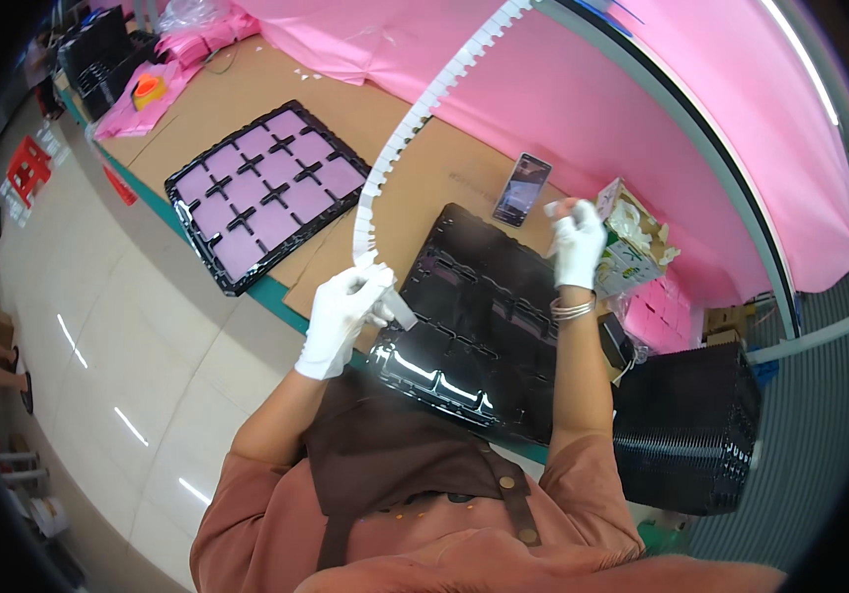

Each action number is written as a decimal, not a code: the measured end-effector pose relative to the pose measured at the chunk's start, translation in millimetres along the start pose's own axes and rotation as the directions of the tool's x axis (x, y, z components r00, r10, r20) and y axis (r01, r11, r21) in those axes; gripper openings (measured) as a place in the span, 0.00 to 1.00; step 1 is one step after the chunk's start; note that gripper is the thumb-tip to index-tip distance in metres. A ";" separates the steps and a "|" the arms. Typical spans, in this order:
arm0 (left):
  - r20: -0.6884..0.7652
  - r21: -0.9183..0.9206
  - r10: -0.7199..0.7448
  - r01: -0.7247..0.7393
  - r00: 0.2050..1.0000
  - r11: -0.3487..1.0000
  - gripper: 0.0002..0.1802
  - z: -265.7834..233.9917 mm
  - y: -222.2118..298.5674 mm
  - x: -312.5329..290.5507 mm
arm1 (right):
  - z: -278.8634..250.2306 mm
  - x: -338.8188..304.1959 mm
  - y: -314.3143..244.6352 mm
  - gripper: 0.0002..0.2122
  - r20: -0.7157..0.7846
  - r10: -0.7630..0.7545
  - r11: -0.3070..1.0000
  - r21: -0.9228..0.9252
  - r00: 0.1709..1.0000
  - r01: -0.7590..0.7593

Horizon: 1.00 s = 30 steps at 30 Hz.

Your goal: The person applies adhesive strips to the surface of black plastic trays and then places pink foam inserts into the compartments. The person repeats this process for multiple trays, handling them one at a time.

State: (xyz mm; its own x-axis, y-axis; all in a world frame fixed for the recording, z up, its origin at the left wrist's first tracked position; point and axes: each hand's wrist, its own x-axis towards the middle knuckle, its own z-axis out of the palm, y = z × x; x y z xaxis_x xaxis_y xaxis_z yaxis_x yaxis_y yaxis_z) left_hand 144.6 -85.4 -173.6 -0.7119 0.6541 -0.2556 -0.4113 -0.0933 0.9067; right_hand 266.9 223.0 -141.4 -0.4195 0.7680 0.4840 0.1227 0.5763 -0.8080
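Note:
My left hand (343,311), in a white glove, pinches the lower end of a long white strip (395,148) with a notched edge. The strip curves up and away past the table's far side to the top of the view. A short end of it sticks out below my fingers. Under and beside this hand lies a glossy black plastic tray (464,341) with moulded ridges. My right hand (579,247), gloved with bare fingertips, is raised over the tray's far right side with its fingers closed. A small whitish piece (551,209) shows at its fingertips.
A black tray with lilac panels (268,188) lies on the cardboard-covered table (345,99). A phone (523,188) and a carton with clear plastic (632,259) stand beyond my right hand. Stacked black trays (681,425) stand at right. An orange tape roll (149,92) sits far left.

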 end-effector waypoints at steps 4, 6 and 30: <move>-0.018 0.014 -0.020 0.020 1.000 1.000 0.13 -4.3 -3.1 -1.7 | -67.5 51.8 -9.2 0.02 -0.373 -0.261 0.882 -0.467 0.890 0.063; 0.013 0.017 -0.027 0.026 1.000 1.000 0.13 0.4 0.9 -2.2 | -116.9 78.4 31.2 0.05 -0.351 -0.242 0.737 -0.673 0.905 -0.064; 0.108 0.042 0.114 -0.119 0.988 0.992 0.12 38.6 -17.3 -8.6 | 34.6 -136.0 -74.4 0.06 0.464 -0.076 0.997 0.028 0.883 0.071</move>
State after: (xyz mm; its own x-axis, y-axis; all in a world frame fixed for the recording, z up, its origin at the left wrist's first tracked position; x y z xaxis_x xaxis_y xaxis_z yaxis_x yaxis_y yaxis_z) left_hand 179.8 -60.4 -174.2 -0.6886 0.7163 -0.1126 -0.2991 -0.1392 0.9440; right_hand 283.7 66.0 -158.8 -0.7970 0.5044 0.3323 0.0676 0.6211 -0.7808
